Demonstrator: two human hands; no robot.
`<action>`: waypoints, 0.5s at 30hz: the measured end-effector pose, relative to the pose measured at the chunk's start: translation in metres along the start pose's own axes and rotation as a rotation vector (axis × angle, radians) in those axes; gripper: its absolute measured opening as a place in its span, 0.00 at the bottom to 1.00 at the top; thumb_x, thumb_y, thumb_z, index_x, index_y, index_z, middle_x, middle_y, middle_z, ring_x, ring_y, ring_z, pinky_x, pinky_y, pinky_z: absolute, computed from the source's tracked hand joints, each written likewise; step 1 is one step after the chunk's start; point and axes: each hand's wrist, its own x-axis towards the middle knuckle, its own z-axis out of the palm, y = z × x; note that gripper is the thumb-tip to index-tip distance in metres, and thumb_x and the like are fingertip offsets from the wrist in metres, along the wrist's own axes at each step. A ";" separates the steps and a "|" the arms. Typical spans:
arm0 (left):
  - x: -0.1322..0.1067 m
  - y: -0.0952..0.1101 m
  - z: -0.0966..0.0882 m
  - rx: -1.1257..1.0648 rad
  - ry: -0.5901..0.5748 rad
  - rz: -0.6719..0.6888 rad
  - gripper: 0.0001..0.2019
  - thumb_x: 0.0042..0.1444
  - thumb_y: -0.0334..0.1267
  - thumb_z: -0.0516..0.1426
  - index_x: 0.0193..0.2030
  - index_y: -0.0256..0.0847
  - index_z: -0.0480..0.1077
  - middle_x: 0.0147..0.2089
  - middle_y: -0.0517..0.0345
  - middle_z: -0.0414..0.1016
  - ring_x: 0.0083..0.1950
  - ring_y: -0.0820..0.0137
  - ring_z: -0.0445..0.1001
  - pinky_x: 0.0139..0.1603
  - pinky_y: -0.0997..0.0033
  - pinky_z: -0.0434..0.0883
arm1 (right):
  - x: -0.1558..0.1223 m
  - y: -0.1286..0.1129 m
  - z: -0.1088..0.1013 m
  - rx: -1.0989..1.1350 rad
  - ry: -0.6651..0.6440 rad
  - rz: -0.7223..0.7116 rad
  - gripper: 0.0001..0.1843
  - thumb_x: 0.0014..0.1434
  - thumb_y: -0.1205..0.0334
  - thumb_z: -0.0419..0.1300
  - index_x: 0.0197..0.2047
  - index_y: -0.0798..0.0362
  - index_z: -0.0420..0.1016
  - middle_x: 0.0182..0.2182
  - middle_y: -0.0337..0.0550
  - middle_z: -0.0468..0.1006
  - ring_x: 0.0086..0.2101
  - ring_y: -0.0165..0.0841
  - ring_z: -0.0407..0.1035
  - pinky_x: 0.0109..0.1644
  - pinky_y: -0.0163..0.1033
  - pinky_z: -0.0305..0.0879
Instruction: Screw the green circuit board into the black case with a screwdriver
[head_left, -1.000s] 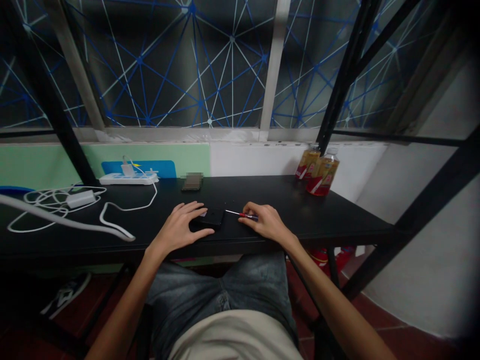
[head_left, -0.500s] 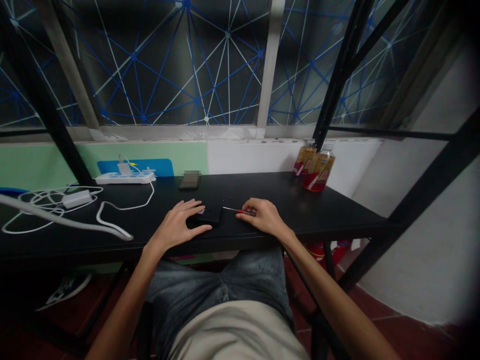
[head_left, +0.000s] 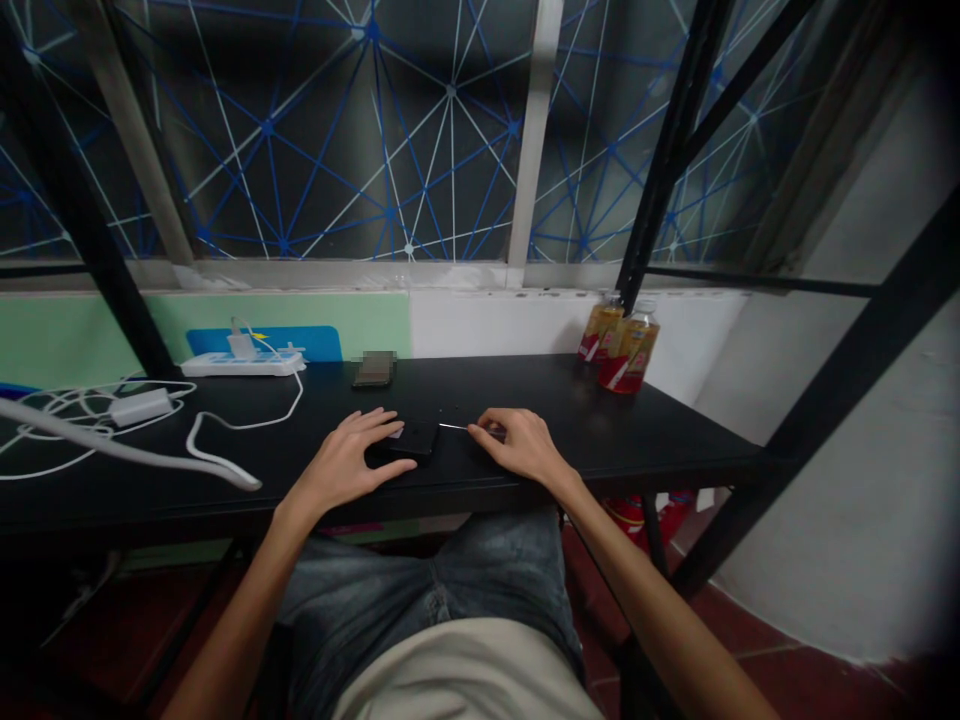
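A small flat black box-shaped device (head_left: 417, 441) lies on the black desk near its front edge. From its left side my left hand (head_left: 350, 458) grips it, fingers across the far side and thumb along the near side; a pale label shows by the fingertips. My right hand (head_left: 519, 443) is closed round a small screwdriver (head_left: 454, 427), whose thin metal shaft points left. The shaft's tip is at or close to the device's right end; whether they touch I cannot tell. The handle is mostly hidden by my fingers. Tiny dark specks, perhaps screws, lie just beyond the shaft.
A phone-like object (head_left: 374, 369) lies at the back of the desk (head_left: 495, 385). White cables, an adapter (head_left: 140, 407) and a power strip (head_left: 244, 364) are at the left. Two drink bottles (head_left: 630, 348) stand back right, by a black metal post (head_left: 660, 190).
The view has shifted slightly. My right fingers have moved along the screwdriver handle, covering its red part. My left hand stays on the device.
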 end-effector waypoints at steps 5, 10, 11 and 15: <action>0.000 0.000 0.000 -0.010 0.000 -0.005 0.31 0.55 0.61 0.58 0.57 0.42 0.73 0.63 0.46 0.70 0.65 0.54 0.67 0.68 0.47 0.59 | 0.000 0.005 0.001 0.041 0.012 -0.028 0.12 0.59 0.49 0.62 0.33 0.49 0.78 0.34 0.41 0.81 0.35 0.35 0.73 0.35 0.35 0.58; -0.001 0.000 0.001 -0.007 0.007 -0.003 0.29 0.56 0.59 0.58 0.57 0.43 0.73 0.63 0.48 0.70 0.65 0.54 0.67 0.68 0.47 0.59 | 0.000 0.005 0.000 0.048 -0.003 -0.016 0.13 0.56 0.48 0.64 0.35 0.48 0.76 0.31 0.39 0.81 0.32 0.34 0.73 0.32 0.34 0.54; -0.001 0.000 0.001 0.000 0.007 -0.001 0.29 0.56 0.59 0.58 0.57 0.43 0.73 0.64 0.48 0.70 0.65 0.54 0.66 0.68 0.47 0.58 | 0.001 0.004 0.000 0.038 -0.009 -0.008 0.13 0.56 0.48 0.65 0.36 0.48 0.75 0.30 0.38 0.80 0.31 0.34 0.73 0.31 0.34 0.53; -0.001 -0.002 0.003 0.024 0.001 0.005 0.29 0.56 0.60 0.58 0.58 0.43 0.73 0.64 0.47 0.69 0.66 0.54 0.66 0.68 0.48 0.59 | 0.001 0.001 0.000 0.026 -0.006 -0.010 0.15 0.59 0.44 0.61 0.36 0.48 0.76 0.28 0.39 0.80 0.30 0.35 0.73 0.31 0.34 0.53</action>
